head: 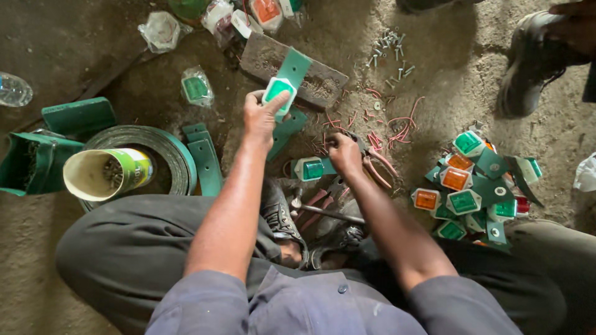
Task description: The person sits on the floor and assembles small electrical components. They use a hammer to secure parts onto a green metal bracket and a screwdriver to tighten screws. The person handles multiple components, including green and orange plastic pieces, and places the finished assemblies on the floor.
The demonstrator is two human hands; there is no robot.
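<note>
Green lamp bracket (282, 84) gripped in left hand (259, 118) | right hand (345, 155) closed on pliers (372, 162)

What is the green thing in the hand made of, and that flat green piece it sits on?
The green lamp in the left hand looks like shiny see-through plastic in a white plastic frame; it glints. The flat green bracket behind it looks like painted sheet metal: thin, stiff, matte, with a punched hole. The right hand holds red-handled pliers, probably steel with rubbery grips.

hands: 2 (261, 115) (344, 154) | cup of screws: 1 (107, 174) | plastic bottle: 1 (13, 90) | brick: 1 (323, 84) | wrapped lamps: about 5 (197, 88)
</note>
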